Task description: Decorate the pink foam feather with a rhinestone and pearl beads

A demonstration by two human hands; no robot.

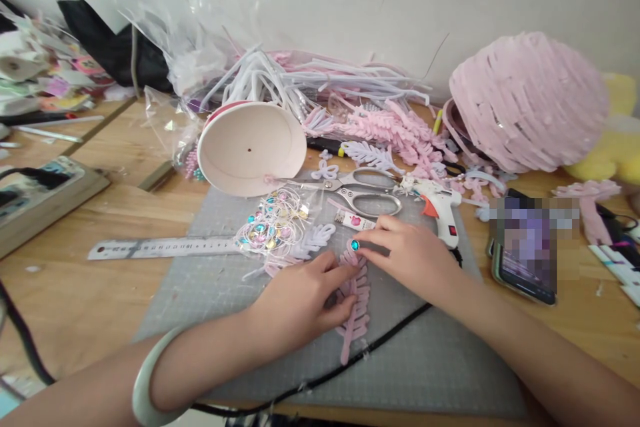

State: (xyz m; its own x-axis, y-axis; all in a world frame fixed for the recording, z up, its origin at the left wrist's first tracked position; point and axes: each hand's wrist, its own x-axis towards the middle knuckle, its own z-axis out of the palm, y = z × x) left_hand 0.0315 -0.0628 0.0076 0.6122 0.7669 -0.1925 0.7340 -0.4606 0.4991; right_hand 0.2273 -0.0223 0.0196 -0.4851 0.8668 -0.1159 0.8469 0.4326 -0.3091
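A pink pipe-cleaner feather [356, 320] lies on the grey cutting mat [415, 367]. My left hand [303, 293], below a pale bangle, pinches the feather's side between thumb and fingers. At the feather's top end sits a round blue gem [355, 245]. The thumb and forefinger of my right hand [407, 250] close on this gem from the right. Just left of my hands, a heap of gems on white strings [275, 220] partly covers a steel ruler [165, 248]. Scissors [360, 190], a lighter [354, 220] and a white glue gun [443, 210] lie beyond my right hand.
A white bowl-like container [250, 147] lies tipped behind the mat. Pink and white pipe cleaners [325, 83] pile along the wall. A pink wrapped ball shape [530, 103] and a phone [525, 253] are at right. A black cable [320, 383] crosses the mat's front.
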